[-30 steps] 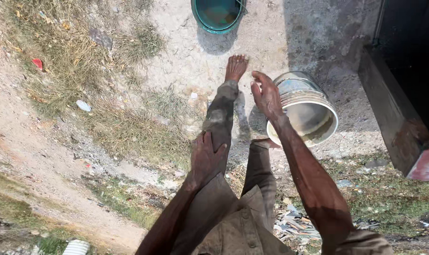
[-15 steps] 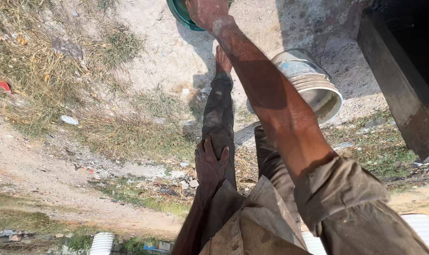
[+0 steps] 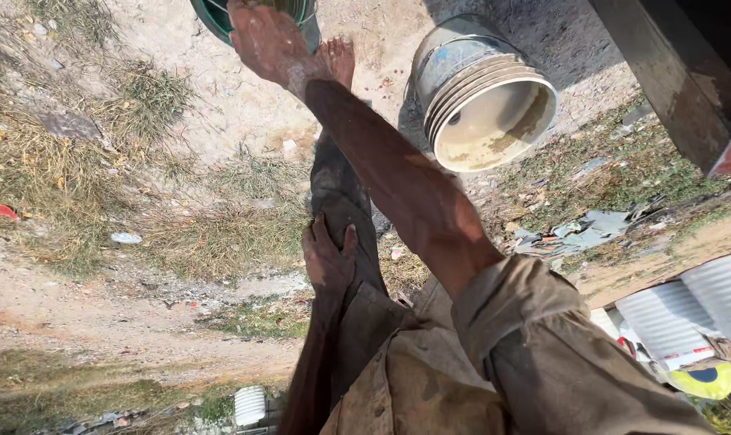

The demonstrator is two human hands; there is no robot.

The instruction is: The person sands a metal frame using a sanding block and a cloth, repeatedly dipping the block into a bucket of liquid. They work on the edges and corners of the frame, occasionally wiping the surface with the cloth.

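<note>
Right hand (image 3: 265, 40) stretched over green tub (image 3: 212, 18), fingers' grip hidden, left hand (image 3: 327, 259) flat, open, on knee (image 3: 345, 217), tipped metal bucket (image 3: 482, 101) nearby.

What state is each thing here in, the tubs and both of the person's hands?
White bucket: tipped on its side, mouth towards the camera, looks empty, stained inside.
Green tub: upright at the top edge, mostly cut off, contents unclear.
Right hand: stretched out at the green tub; grip cannot be told.
Left hand: open, resting flat on the leg.
</note>
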